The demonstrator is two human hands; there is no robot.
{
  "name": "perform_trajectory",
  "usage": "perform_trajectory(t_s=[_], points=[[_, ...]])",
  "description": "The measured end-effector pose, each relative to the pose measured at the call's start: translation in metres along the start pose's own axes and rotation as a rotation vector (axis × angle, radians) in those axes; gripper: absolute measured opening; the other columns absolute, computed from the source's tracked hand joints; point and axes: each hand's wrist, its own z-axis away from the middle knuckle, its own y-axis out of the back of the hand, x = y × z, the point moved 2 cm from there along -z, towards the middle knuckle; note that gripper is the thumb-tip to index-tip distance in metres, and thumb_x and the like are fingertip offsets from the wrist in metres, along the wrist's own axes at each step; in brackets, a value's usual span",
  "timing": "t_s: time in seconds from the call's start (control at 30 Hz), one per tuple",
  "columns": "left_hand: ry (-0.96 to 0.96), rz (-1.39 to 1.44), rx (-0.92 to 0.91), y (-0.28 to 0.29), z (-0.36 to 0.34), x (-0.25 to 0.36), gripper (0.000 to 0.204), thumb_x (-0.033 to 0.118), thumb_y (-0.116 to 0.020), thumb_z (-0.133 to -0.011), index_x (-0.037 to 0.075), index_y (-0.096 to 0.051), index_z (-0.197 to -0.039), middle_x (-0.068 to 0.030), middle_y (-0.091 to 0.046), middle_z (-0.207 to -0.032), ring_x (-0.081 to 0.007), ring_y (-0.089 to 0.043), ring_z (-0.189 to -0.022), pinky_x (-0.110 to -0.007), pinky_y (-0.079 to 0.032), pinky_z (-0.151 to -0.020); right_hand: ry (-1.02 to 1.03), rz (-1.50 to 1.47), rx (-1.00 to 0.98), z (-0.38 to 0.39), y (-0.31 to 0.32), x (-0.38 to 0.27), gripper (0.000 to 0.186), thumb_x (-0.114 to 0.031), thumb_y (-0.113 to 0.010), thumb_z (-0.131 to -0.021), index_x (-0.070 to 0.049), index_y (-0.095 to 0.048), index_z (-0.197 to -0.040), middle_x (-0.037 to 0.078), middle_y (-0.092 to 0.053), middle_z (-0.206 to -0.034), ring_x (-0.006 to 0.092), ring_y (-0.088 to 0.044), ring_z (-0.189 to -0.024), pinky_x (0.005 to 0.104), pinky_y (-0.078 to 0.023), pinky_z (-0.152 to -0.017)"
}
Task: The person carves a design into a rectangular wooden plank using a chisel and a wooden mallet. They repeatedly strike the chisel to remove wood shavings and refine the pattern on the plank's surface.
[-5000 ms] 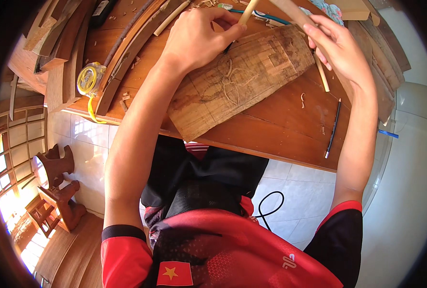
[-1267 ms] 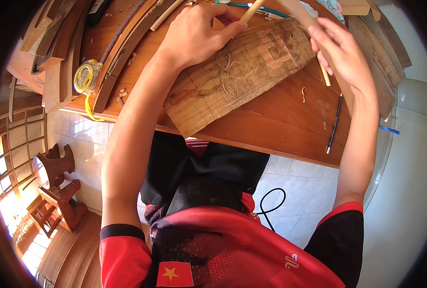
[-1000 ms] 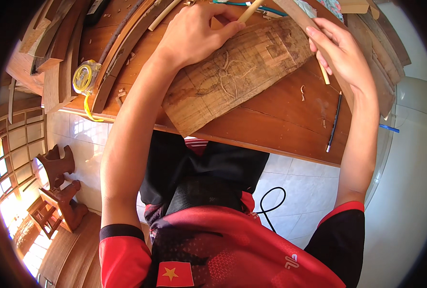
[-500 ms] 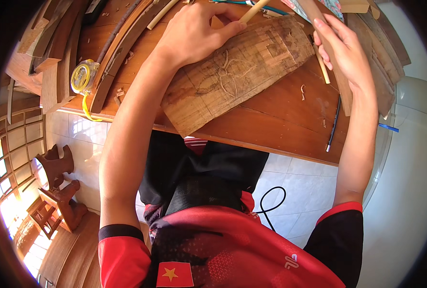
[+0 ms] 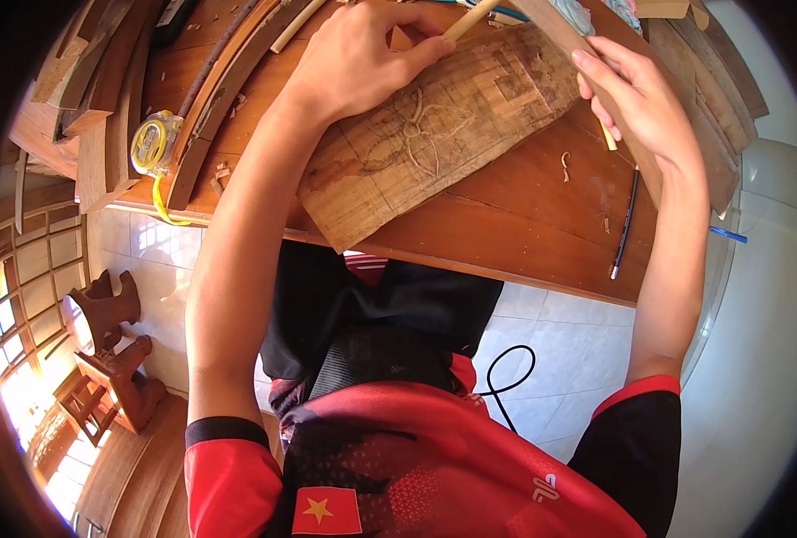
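clamps the thumb and fingers of the left hand [image 5: 355, 65] on a pale wooden rod [image 5: 470, 20], with its lower end hidden behind that hand. grips a flat wooden slat [image 5: 555, 31] in the right hand [image 5: 645, 106], with the thumb laid along its face and the other fingers curled behind. cannot tell of any contact between rod and slat near the top rim. shows the end of a pale stick [image 5: 608, 137] just below the right fingers; cannot tell whether held or loose. has a carved wooden board [image 5: 434, 134] below and between both hands, lying aslant on the tabletop [image 5: 506, 215], with one corner at the near edge. bears a petal-like outline mid-board and an angular pattern toward the right end. has a curled shaving [image 5: 565, 168] right of the board, and farther right a dark pencil [image 5: 625, 224] near the right forearm. to the left, shows a long curved wooden strip [image 5: 201, 151], with a clear and yellow tape measure [image 5: 152, 145] just beside it. stacks more wood pieces [image 5: 109, 161] beyond. trails a looped black cable [image 5: 531, 360] across the pale tiled floor [image 5: 555, 345] below.
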Motion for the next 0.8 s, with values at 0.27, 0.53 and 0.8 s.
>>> perform_trajectory(t_s=[0.27, 0.53, 0.8], points=[[-0.017, 0.052, 0.0, 0.0, 0.001, -0.002, 0.034, 0.036, -0.073, -0.092, 0.005, -0.079, -0.104, -0.0032, -0.065, -0.072, -0.0108, -0.047, -0.059, -0.033, -0.041, -0.058, -0.023, 0.075, -0.076, -0.006, 0.004, 0.012, 0.037, -0.032, -0.062, -0.105, -0.002, -0.065, -0.126, -0.002, -0.056, -0.078, 0.0024, -0.046, -0.056, 0.0208, -0.036, -0.045], [-0.02, 0.016, 0.004, 0.001, 0.0, 0.0, 0.034, 0.037, -0.073, -0.092, 0.006, -0.079, -0.103, -0.0017, -0.058, -0.066, -0.0102, -0.045, -0.058, -0.033, -0.038, -0.056, 0.009, 0.068, -0.015, -0.003, 0.007, 0.01, 0.038, -0.031, -0.062, -0.105, -0.001, -0.062, -0.127, -0.001, -0.057, -0.082, 0.0032, -0.047, -0.059, 0.0214, -0.036, -0.046], [-0.019, 0.037, 0.016, 0.001, 0.002, -0.001, 0.033, 0.036, -0.073, -0.091, 0.005, -0.079, -0.102, -0.0015, -0.06, -0.068, -0.0104, -0.044, -0.059, -0.032, -0.038, -0.056, 0.282, 0.457, 0.224, 0.001, 0.006, 0.013, 0.049, -0.031, -0.073, -0.099, 0.001, -0.065, -0.135, 0.007, -0.071, -0.103, 0.0094, -0.065, -0.086, 0.0252, -0.051, -0.078]])
